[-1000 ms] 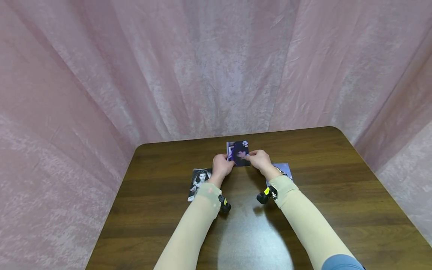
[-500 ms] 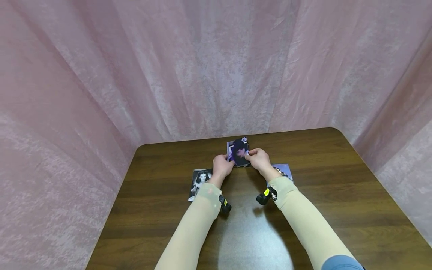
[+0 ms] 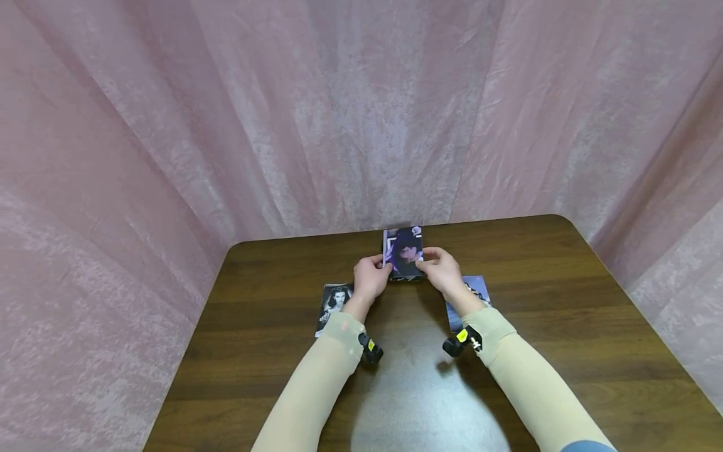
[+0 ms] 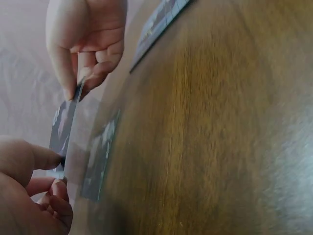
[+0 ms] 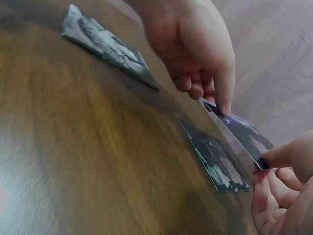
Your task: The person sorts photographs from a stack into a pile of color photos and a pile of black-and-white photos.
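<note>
A purple-toned photo card [image 3: 403, 250] is held just above the brown table [image 3: 282, 351], near its far edge, tilted up off the wood. My left hand [image 3: 383, 269] pinches the card's left edge and my right hand [image 3: 425, 263] pinches its right edge. In the left wrist view the card [image 4: 63, 128] shows edge-on between my left thumb [image 4: 41, 157] and my right fingertips [image 4: 73, 90]. The right wrist view shows another photo [image 5: 215, 160] lying flat on the table under the held card [image 5: 240, 133].
A black-and-white portrait photo [image 3: 333, 302] lies flat to the left of my left wrist. A bluish photo [image 3: 473, 294] lies to the right, partly under my right forearm. Pink curtain [image 3: 361, 113] closes in the table on three sides.
The card has risen off the table and tipped more upright. Both hands have shifted slightly away from me, and my right forearm has moved a little right.
</note>
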